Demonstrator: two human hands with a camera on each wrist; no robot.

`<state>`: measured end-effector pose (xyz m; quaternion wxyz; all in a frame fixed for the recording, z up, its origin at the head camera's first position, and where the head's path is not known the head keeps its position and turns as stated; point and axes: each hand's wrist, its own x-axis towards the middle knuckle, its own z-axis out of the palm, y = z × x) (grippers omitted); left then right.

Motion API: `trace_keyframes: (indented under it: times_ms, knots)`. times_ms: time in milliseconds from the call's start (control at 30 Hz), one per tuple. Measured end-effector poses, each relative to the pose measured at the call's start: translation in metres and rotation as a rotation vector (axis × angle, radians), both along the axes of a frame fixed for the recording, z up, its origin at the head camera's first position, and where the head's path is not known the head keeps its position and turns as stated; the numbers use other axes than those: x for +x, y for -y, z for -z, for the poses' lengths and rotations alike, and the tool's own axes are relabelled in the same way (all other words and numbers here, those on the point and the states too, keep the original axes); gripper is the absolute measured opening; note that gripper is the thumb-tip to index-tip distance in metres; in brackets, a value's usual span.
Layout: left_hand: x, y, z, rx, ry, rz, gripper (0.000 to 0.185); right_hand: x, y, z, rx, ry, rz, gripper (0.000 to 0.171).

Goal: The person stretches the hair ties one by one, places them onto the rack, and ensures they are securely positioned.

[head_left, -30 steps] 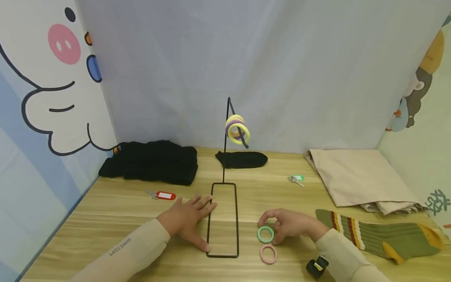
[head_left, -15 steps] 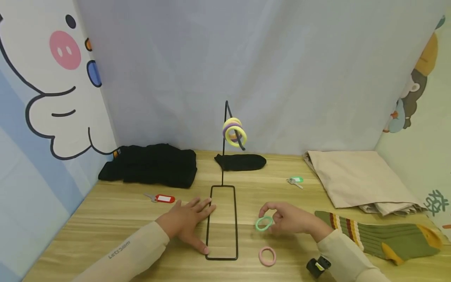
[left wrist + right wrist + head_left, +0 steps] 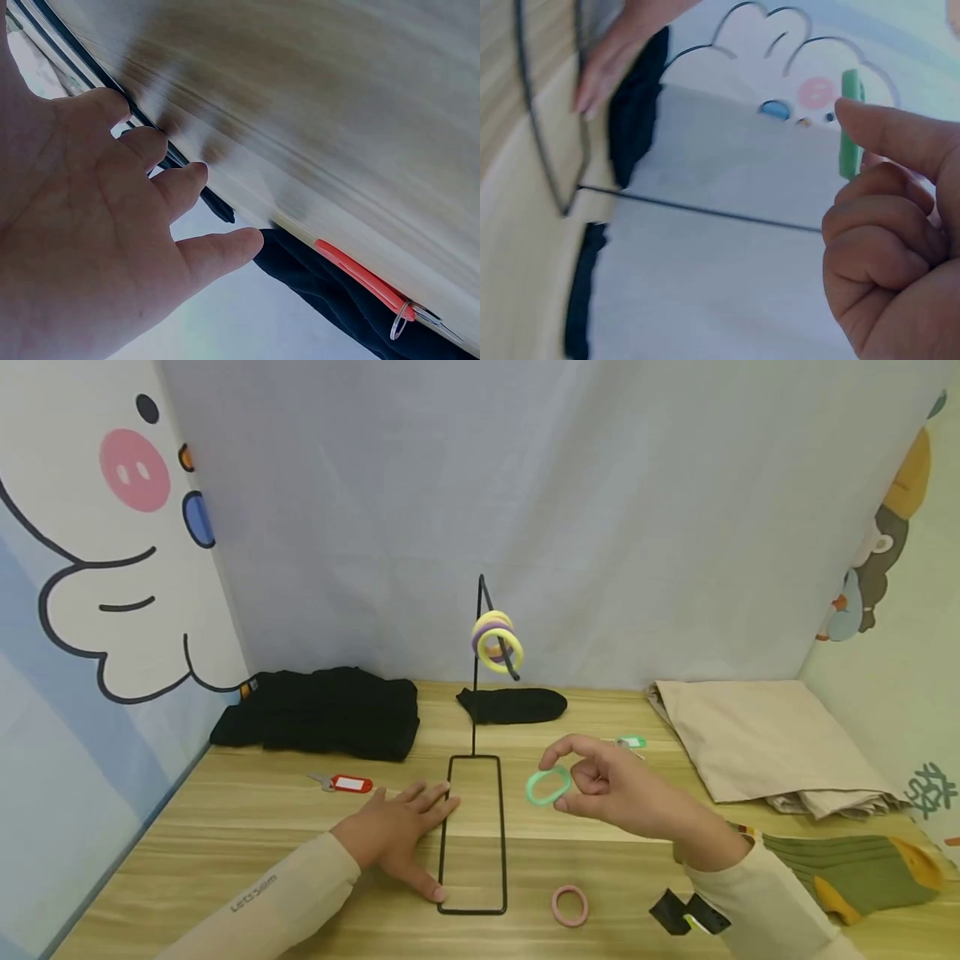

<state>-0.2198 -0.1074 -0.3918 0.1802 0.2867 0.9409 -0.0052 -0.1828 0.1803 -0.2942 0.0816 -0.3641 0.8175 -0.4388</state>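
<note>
Now that my right hand [image 3: 622, 789] has come up off the table [image 3: 225, 843], the green hair ring [image 3: 547, 786] rides with it in the air, where a second ago it lay flat on the wood beside the pink hair ring [image 3: 570, 905]. I pinch it between thumb and forefinger, the other fingers curled in behind, and it hangs tilted just right of the wire stand's base frame [image 3: 473, 832], below and in front of the upright rod's hook [image 3: 495, 627]. To my judgement the pick-up is done and the carry toward that hook is under way, since two yellow rings and a purple one [image 3: 497, 642] hang there already. Seen from my right wrist the ring shows edge-on as a narrow green band [image 3: 850, 124] against my fingertip; it looks like a thin, soft loop, smooth and a little squashed into an oval by my grip. My left hand [image 3: 401, 831] has not moved: it lies flat and open, palm down, fingers spread, fingertips touching the left rail of the base as if to steady it. The pink ring stays on the table near me.
</note>
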Motion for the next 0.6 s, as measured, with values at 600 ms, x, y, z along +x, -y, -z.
trace_keyframes:
  times_ms: [600]
  knots:
    - [-0.002, 0.001, 0.003, 0.009, 0.004, 0.006, 0.115, 0.023, 0.039, -0.089, -0.287, -0.396, 0.070, 0.040]
